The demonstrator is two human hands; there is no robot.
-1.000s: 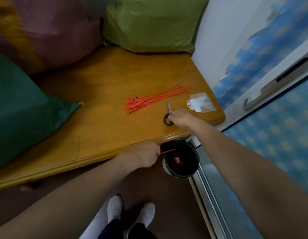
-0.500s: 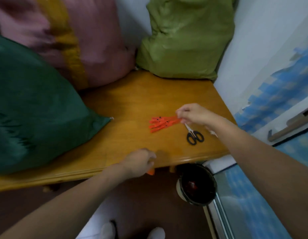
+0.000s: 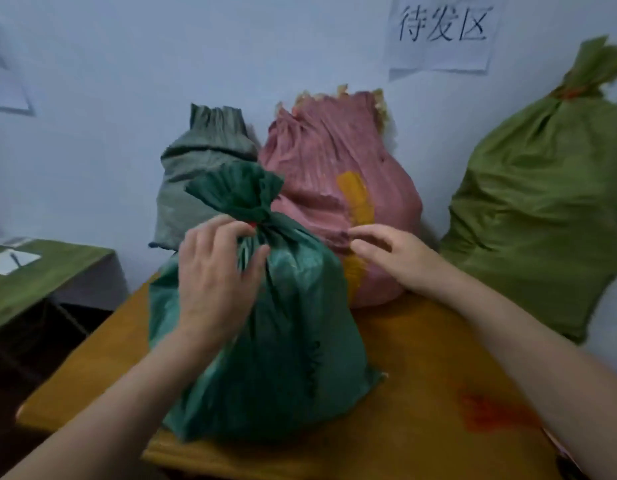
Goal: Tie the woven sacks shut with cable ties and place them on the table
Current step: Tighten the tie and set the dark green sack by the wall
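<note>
- A dark green sack [image 3: 265, 341] stands upright at the front of the wooden counter [image 3: 421, 393], its neck bunched and cinched by a red tie [image 3: 252, 224].
- The left hand [image 3: 213, 271] grips the gathered cloth just below that neck. If the tie is not pulled fully tight, the slick weave could slip through it and the mouth reopen.
- The right hand [image 3: 393, 258] is open and holds nothing, fingers extended beside the pink sack [image 3: 334, 188]; whether it touches is unclear. With one hand steadying it, the front sack could tip over the near edge.
- The pink sack and the grey sack [image 3: 196, 161] crowd close behind, and no tie shows on either. A shove backward could topple them.
- An orange blur [image 3: 490, 414], probably spare ties, lies by the right forearm, which could sweep it off.
</note>
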